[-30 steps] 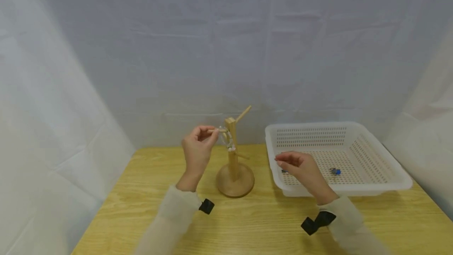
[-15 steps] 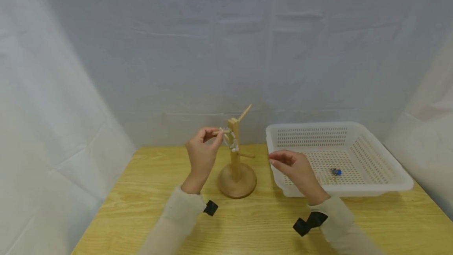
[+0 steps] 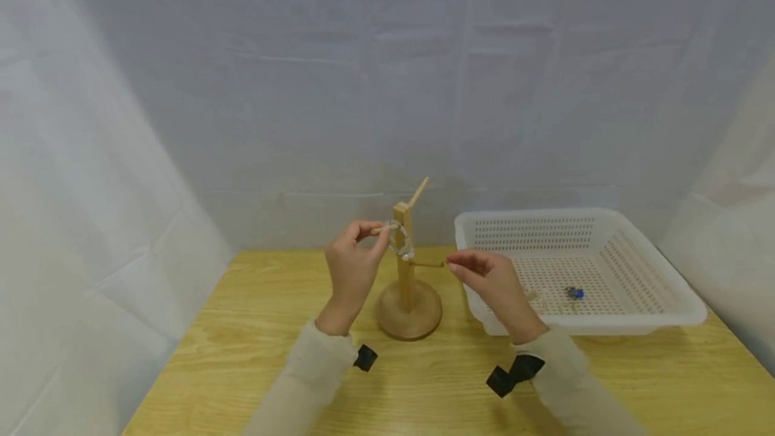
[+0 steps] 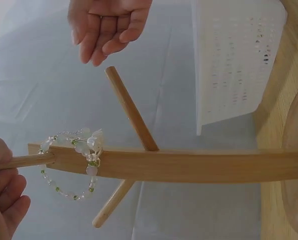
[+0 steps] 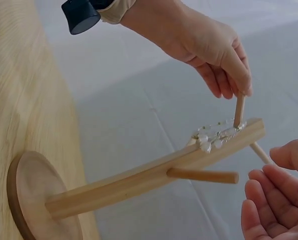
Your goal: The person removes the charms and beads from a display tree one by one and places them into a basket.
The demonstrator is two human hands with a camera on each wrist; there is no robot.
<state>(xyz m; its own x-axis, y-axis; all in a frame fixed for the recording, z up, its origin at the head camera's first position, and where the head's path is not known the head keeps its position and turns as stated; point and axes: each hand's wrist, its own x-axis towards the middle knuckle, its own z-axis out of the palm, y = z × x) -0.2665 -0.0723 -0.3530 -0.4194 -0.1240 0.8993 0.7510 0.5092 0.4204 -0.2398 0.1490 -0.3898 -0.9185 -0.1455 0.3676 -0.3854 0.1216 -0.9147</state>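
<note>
A wooden stand (image 3: 407, 288) with a round base and several slanting pegs is upright on the table. Thumb and fingers of my left hand (image 3: 354, 264) pinch the end of its upper left peg (image 4: 26, 161). Around that peg, against the post, hangs a beaded bracelet (image 4: 92, 170) with clear, white and green beads. My right hand (image 3: 487, 281) hovers to the right of the stand with loosely bent fingers and nothing in them. Its fingertips are close to the tip of the lower right peg (image 3: 430, 264); the left wrist view shows a small gap between them.
A white perforated plastic basket (image 3: 605, 321) stands on the right of the table, holding a small blue and grey item (image 3: 574, 293) and other small pale things. A white sheet (image 3: 339, 120) hangs behind the wooden table (image 3: 254, 328).
My right hand has moved left from over the basket's edge to the lower right peg. The stand has shifted a little right and turned, with my left hand pinching its peg throughout.
</note>
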